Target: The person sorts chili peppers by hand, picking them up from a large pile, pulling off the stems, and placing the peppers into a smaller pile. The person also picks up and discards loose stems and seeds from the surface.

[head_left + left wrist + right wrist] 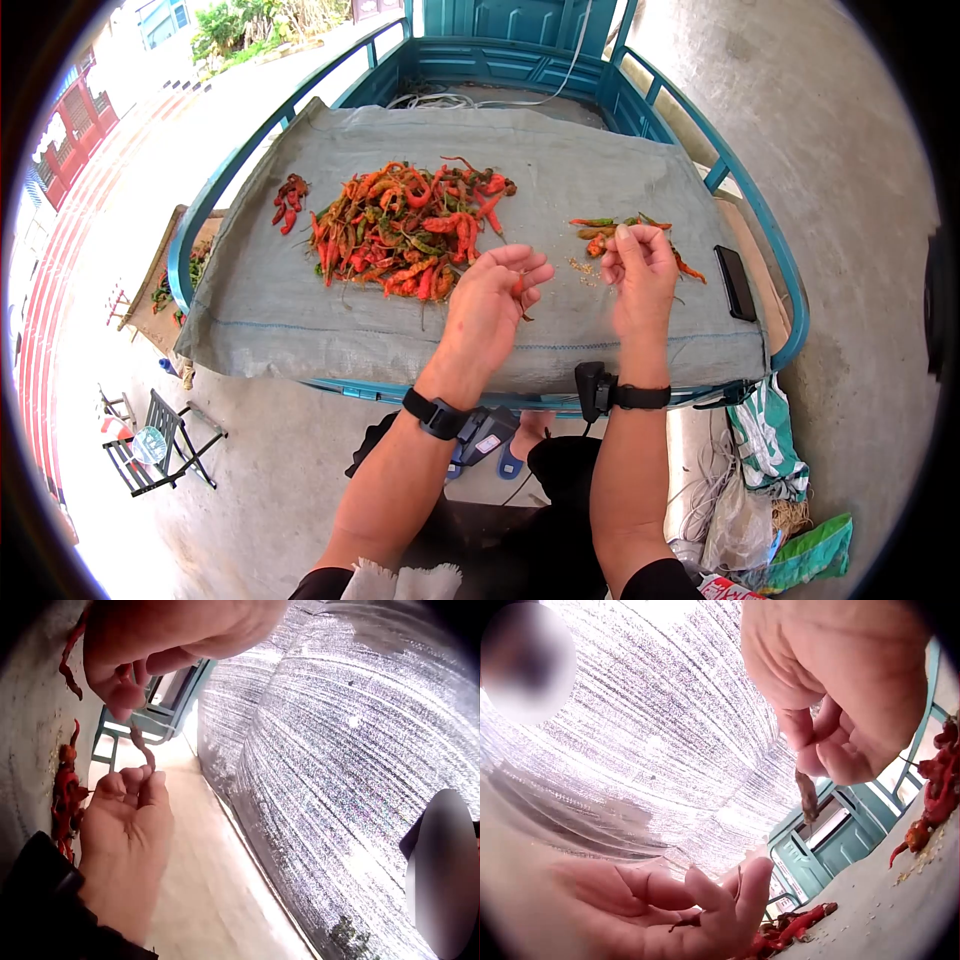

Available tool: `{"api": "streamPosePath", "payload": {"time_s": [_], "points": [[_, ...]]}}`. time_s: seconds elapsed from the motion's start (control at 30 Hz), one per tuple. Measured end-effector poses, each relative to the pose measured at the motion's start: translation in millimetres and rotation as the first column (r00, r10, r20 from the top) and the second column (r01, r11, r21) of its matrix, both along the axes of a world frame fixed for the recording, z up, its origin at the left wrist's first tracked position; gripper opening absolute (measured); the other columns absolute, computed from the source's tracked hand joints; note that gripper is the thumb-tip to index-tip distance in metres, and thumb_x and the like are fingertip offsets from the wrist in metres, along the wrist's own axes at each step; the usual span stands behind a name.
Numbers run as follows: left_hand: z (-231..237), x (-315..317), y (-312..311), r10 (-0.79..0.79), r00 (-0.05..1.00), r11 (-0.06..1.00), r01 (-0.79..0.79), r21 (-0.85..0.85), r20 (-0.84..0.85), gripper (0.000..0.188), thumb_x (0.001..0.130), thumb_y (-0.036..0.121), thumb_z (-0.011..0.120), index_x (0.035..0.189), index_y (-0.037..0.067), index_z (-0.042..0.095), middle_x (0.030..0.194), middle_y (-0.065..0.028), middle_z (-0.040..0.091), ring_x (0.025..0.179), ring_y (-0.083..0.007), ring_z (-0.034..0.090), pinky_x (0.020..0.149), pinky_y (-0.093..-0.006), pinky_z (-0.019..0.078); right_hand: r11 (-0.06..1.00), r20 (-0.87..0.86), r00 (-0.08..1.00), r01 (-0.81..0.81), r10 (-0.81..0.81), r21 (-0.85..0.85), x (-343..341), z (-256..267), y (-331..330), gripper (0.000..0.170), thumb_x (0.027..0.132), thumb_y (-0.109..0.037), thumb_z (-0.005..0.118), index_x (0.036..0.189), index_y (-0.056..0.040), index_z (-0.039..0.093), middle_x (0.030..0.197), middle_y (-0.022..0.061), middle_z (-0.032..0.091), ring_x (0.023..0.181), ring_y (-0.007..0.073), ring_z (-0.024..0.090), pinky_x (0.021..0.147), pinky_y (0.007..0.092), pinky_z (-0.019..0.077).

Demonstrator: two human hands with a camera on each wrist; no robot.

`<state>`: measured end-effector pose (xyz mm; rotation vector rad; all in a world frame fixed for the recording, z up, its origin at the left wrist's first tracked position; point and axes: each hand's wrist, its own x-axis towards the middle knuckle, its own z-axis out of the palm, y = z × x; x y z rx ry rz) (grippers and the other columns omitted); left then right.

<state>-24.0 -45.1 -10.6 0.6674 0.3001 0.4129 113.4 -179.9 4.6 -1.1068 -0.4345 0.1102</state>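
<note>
My left hand (485, 308) is turned palm up at the near right side of a heap of red and green chili peppers (400, 230). Its curled fingers hold a small red chili pepper (517, 286), mostly hidden by them. To the right, my right hand (642, 285) pinches a thin, shrivelled brown chili pepper (807, 796) between thumb and fingers; its free end hangs out in the right wrist view. Just beyond that hand lies a smaller group of chili peppers (597, 243), with pale seeds (583, 268) scattered beside it.
A grey woven sheet (270, 335) covers the teal cart bed (505, 62), bordered by side rails (735, 185). A black phone (735, 283) lies at the sheet's right edge. A few red peppers (290, 203) sit left of the heap. Bags (770, 440) stand on the floor.
</note>
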Motion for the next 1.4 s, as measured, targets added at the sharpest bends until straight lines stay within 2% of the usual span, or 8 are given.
{"api": "streamPosePath", "payload": {"time_s": [0.2, 0.4, 0.5, 0.6, 0.7, 1.03, 1.17, 1.4], "points": [[1.1, 1.9, -1.3, 0.005, 0.999, 0.998, -0.007, 0.055, 0.034, 0.042, 0.095, -0.011, 0.044, 0.136, -0.003, 0.051, 0.14, -0.0225, 0.058, 0.128, -0.0316, 0.062, 0.101, -0.0372, 0.0524, 0.976, 0.102, 0.974, 0.208, -0.201, -0.062, 25.8, -1.9, -29.2, 0.012, 0.101, -0.012, 0.069, 0.105, -0.0028, 0.062, 0.094, 0.0075, 0.07, 0.074, 0.0128, 0.064, 0.063, 0.027, 0.0516], [12.1, -0.4, -9.8, -0.036, 0.993, 0.986, 0.016, 0.169, 0.116, 0.05, 0.098, -0.009, 0.045, 0.148, -0.002, 0.039, 0.15, -0.0244, 0.05, 0.137, -0.0344, 0.056, 0.109, -0.0415, 0.0512, 0.597, 0.688, 0.631, 0.722, -0.358, -0.351, 35.1, -11.0, -41.4, 0.023, 0.1, -0.014, 0.07, 0.118, -0.0004, 0.066, 0.104, 0.0066, 0.071, 0.091, 0.0132, 0.066, 0.086, 0.0309, 0.0546], [11.8, 1.6, -13.2, -0.049, 0.988, 0.976, 0.016, 0.217, 0.147, 0.053, 0.099, -0.008, 0.046, 0.151, -0.001, 0.036, 0.153, -0.0245, 0.047, 0.139, -0.0343, 0.055, 0.109, -0.0422, 0.0513, 0.862, 0.382, 0.912, 0.309, -0.149, -0.401, 24.9, 0.9, -39.6, 0.02, 0.099, -0.015, 0.071, 0.114, -0.002, 0.07, 0.101, 0.0031, 0.071, 0.088, 0.0091, 0.063, 0.077, 0.026, 0.0524], [10.3, 4.7, -16.8, -0.056, 0.984, 0.962, 0.009, 0.272, 0.167, 0.055, 0.099, -0.008, 0.046, 0.152, 0.0, 0.034, 0.155, -0.0237, 0.045, 0.14, -0.0328, 0.054, 0.109, -0.0431, 0.0513, 0.939, 0.092, 0.987, -0.094, 0.131, -0.331, 1.6, 17.9, -26.1, 0.02, 0.097, -0.013, 0.073, 0.112, -0.0015, 0.071, 0.095, 0.0009, 0.07, 0.084, 0.0076, 0.061, 0.078, 0.0255, 0.0522], [8.2, 5.0, -18.5, -0.053, 0.981, 0.948, -0.009, 0.317, 0.186, 0.056, 0.099, -0.008, 0.045, 0.153, 0.001, 0.033, 0.155, -0.0223, 0.044, 0.138, -0.0307, 0.054, 0.109, -0.0436, 0.0509, 0.847, 0.339, 0.91, -0.026, 0.24, -0.53, -15.1, 21.8, -13.3, 0.016, 0.093, -0.01, 0.075, 0.106, -0.0009, 0.072, 0.091, 0.0028, 0.073, 0.081, 0.0086, 0.065, 0.071, 0.026, 0.0502], [14.1, 0.9, -8.8, 0.105, 0.993, 0.91, -0.117, 0.398, 0.053, 0.049, 0.096, -0.009, 0.04, 0.144, 0.001, 0.046, 0.144, -0.0189, 0.053, 0.127, -0.025, 0.06, 0.093, -0.0353, 0.0562, 0.869, 0.368, 0.911, 0.021, 0.188, -0.495, -26.3, 17.6, 2.7, 0.009, 0.094, -0.009, 0.073, 0.097, 0.0001, 0.072, 0.081, 0.0005, 0.07, 0.073, 0.0074, 0.062, 0.066, 0.0244, 0.0475], [-0.6, 1.3, 18.8, 0.416, 0.907, 0.68, -0.361, 0.638, 0.069, 0.035, 0.096, -0.011, 0.038, 0.121, 0.0, 0.06, 0.121, -0.0111, 0.066, 0.1, -0.0166, 0.067, 0.079, -0.0278, 0.0526, 0.904, 0.273, 0.961, 0.069, 0.054, -0.422, -11.3, 10.0, -3.0, 0.011, 0.095, -0.011, 0.072, 0.097, 0.0001, 0.072, 0.079, -0.0016, 0.068, 0.071, 0.0055, 0.057, 0.065, 0.0243, 0.0459], [18.3, -18.7, 31.1, 0.472, 0.86, 0.085, -0.265, 0.96, 0.196, 0.03, 0.091, -0.014, 0.046, 0.108, 0.002, 0.065, 0.104, -0.0122, 0.065, 0.088, -0.0261, 0.067, 0.079, -0.0371, 0.0548, 0.874, 0.324, 0.925, 0.317, -0.2, -0.368, 14.3, 3.8, -26.5, 0.011, 0.096, -0.008, 0.071, 0.102, 0.0013, 0.07, 0.088, 0.0018, 0.072, 0.078, 0.0079, 0.064, 0.071, 0.0261, 0.0513]]}}
